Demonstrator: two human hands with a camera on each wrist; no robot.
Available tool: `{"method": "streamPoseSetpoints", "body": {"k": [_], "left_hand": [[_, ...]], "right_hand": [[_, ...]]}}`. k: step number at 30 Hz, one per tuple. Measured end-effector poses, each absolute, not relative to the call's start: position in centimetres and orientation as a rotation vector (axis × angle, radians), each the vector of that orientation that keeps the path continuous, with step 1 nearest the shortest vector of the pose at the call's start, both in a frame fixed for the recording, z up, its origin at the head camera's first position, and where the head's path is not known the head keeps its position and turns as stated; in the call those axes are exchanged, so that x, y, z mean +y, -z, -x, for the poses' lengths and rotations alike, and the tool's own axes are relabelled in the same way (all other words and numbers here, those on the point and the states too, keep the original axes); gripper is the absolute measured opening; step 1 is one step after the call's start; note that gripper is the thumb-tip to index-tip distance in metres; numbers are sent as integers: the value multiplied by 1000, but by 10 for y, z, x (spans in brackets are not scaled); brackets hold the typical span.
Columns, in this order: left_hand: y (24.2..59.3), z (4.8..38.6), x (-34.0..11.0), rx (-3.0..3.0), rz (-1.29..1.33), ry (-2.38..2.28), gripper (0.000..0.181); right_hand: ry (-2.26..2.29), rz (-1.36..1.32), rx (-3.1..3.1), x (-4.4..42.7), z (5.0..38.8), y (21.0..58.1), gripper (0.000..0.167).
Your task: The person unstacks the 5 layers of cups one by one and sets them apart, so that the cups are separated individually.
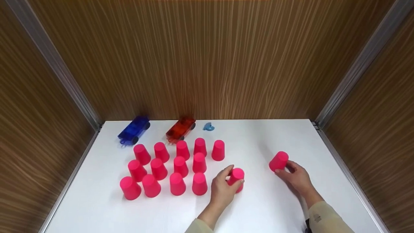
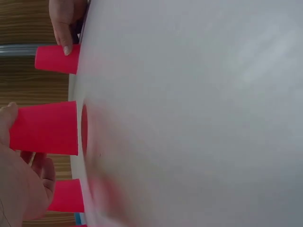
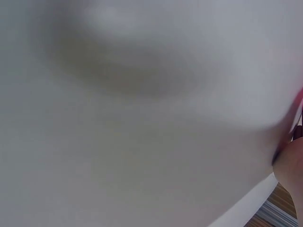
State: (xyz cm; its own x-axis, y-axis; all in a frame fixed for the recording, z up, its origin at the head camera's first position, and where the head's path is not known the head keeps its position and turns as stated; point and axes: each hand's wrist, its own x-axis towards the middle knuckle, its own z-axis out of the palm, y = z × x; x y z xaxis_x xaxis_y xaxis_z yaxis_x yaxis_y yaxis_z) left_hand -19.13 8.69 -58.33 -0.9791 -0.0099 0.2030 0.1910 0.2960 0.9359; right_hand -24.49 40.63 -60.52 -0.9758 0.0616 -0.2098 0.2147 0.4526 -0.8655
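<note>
My left hand (image 1: 223, 187) grips an upside-down pink cup (image 1: 237, 176) between thumb and fingers, to the right of the front row of cups. In the left wrist view that cup (image 2: 45, 127) is upright on its wide rim side, a thin gap showing between rim and table. Farther right, my right hand (image 1: 299, 178) pinches another upside-down pink cup (image 1: 278, 161) by its side, slightly tilted. Several more pink cups (image 1: 177, 184) stand upside down in three rows to the left. Only the edge of my right hand (image 3: 291, 165) shows in the right wrist view.
At the back of the white table (image 1: 258, 210) are a blue toy car (image 1: 134, 129), a red toy car (image 1: 181, 129) and a small light-blue piece (image 1: 209, 127). Wood-grain panels (image 1: 207, 64) enclose the table at the back and both sides.
</note>
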Motion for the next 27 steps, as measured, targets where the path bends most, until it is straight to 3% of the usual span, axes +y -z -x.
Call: {"method": "streamPoseSetpoints", "body": {"k": [17,27], "left_hand": [[583,184,66,-2456,158,1671,50],[583,183,61,-2546,203,1650,58]], "right_hand": [[1540,-248,2567,407,250,607,91],[1539,-250,2540,408,251,607,95]]}}
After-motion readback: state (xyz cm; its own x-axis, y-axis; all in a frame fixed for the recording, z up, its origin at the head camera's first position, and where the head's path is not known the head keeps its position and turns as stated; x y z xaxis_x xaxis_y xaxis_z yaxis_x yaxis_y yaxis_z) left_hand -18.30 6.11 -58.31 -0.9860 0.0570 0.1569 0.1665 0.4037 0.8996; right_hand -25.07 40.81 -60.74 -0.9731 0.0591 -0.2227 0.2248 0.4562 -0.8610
